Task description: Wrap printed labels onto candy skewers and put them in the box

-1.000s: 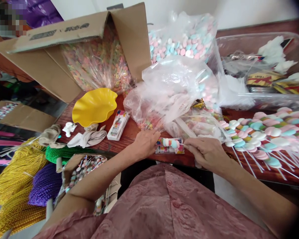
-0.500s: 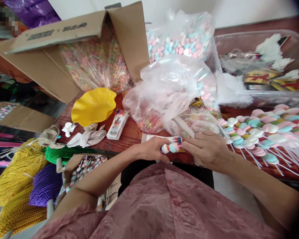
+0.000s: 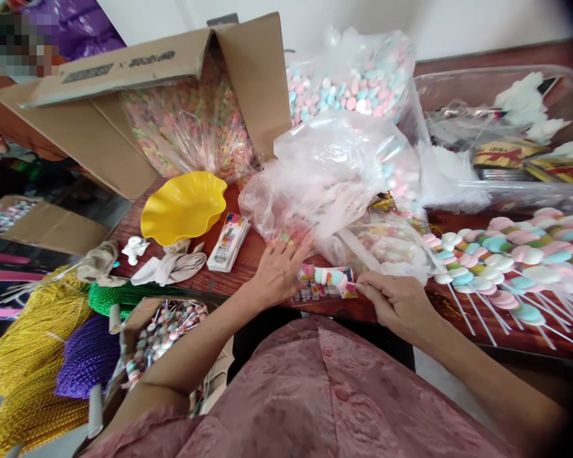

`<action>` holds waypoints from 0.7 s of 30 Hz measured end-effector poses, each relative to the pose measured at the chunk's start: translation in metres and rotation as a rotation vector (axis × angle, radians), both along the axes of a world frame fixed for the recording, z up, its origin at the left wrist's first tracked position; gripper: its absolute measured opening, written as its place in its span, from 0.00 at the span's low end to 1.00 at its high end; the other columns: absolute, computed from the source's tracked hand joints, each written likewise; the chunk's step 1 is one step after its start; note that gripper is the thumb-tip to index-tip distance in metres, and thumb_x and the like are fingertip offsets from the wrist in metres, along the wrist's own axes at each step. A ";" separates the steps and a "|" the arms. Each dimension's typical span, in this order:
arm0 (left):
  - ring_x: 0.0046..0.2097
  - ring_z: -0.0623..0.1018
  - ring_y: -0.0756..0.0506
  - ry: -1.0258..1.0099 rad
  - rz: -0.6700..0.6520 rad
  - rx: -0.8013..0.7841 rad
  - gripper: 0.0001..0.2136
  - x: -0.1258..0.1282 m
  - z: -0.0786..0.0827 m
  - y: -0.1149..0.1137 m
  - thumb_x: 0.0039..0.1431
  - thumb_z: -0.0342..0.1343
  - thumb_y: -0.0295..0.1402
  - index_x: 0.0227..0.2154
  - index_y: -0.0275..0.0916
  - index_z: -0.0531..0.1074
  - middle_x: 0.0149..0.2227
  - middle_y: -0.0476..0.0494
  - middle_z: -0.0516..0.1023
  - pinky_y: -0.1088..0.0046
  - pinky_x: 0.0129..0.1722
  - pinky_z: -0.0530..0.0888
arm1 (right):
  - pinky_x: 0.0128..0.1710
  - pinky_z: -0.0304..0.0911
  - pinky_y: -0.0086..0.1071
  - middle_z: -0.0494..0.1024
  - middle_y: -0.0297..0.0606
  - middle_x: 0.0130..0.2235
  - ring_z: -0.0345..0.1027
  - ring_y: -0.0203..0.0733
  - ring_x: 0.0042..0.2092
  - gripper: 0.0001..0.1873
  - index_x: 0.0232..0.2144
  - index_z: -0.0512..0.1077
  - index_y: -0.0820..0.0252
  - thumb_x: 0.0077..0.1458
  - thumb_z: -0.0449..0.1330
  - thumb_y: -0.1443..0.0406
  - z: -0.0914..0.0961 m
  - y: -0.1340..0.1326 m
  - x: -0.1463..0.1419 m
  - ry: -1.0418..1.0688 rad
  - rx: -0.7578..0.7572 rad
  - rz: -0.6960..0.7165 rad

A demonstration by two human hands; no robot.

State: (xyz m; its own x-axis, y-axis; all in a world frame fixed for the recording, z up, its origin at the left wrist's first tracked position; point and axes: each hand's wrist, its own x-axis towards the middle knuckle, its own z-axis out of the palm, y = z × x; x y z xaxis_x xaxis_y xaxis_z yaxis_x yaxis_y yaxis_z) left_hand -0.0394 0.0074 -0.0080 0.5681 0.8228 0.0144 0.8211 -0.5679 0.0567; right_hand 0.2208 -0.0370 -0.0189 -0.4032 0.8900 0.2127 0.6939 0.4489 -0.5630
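My right hand [image 3: 396,300] is closed in a pinch at the right end of a short marshmallow skewer [image 3: 332,278], where its stick would be. The skewer has white, blue and pink pieces. A printed clear wrapper [image 3: 315,291] lies along it; whether the skewer is inside or on top I cannot tell. My left hand [image 3: 279,270] is just left of the wrapper, fingers stretched out and apart, holding nothing. Its fingertips reach the lower edge of a clear bag of colourful candy [image 3: 286,232]. To the left lies a stack of printed wrappers [image 3: 228,243].
A wavy yellow bowl [image 3: 184,207] and pale cloth gloves [image 3: 172,266] lie left on the table. Behind stand a cardboard box [image 3: 253,83] and a bag of marshmallows [image 3: 353,89]. Finished-looking marshmallow skewers [image 3: 501,261] are piled right, before a clear plastic bin [image 3: 506,186].
My left hand has let go of the marshmallow skewer, opened, and moved up and left towards the candy bag. More of the wrapper and skewer shows. My right hand has moved slightly down.
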 end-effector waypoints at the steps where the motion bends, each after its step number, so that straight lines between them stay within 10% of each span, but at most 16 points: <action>1: 0.54 0.73 0.34 0.003 0.001 -0.004 0.27 -0.002 -0.003 0.000 0.56 0.62 0.38 0.56 0.35 0.66 0.50 0.34 0.76 0.57 0.53 0.69 | 0.28 0.57 0.30 0.74 0.32 0.25 0.67 0.36 0.26 0.14 0.30 0.70 0.57 0.66 0.50 0.63 -0.002 -0.002 -0.002 0.041 -0.010 -0.018; 5: 0.45 0.77 0.40 -0.027 0.000 -0.076 0.08 -0.007 -0.013 0.003 0.60 0.55 0.32 0.39 0.35 0.73 0.40 0.38 0.79 0.65 0.43 0.72 | 0.29 0.61 0.29 0.77 0.32 0.27 0.70 0.35 0.27 0.08 0.33 0.71 0.57 0.64 0.54 0.67 -0.008 -0.005 -0.006 0.122 0.141 -0.037; 12: 0.40 0.79 0.41 -0.056 -0.151 -0.296 0.07 -0.012 -0.011 0.006 0.54 0.55 0.27 0.36 0.36 0.75 0.37 0.40 0.81 0.69 0.37 0.71 | 0.30 0.59 0.34 0.80 0.34 0.31 0.67 0.38 0.28 0.09 0.38 0.71 0.57 0.58 0.56 0.75 0.008 0.010 0.009 -0.213 0.679 0.173; 21: 0.49 0.77 0.44 -0.734 -0.295 -0.809 0.28 -0.007 0.000 0.000 0.55 0.63 0.37 0.59 0.39 0.68 0.53 0.43 0.77 0.71 0.51 0.71 | 0.31 0.55 0.36 0.80 0.36 0.32 0.64 0.38 0.30 0.11 0.41 0.72 0.57 0.57 0.57 0.73 0.020 0.010 0.005 -0.301 0.804 0.269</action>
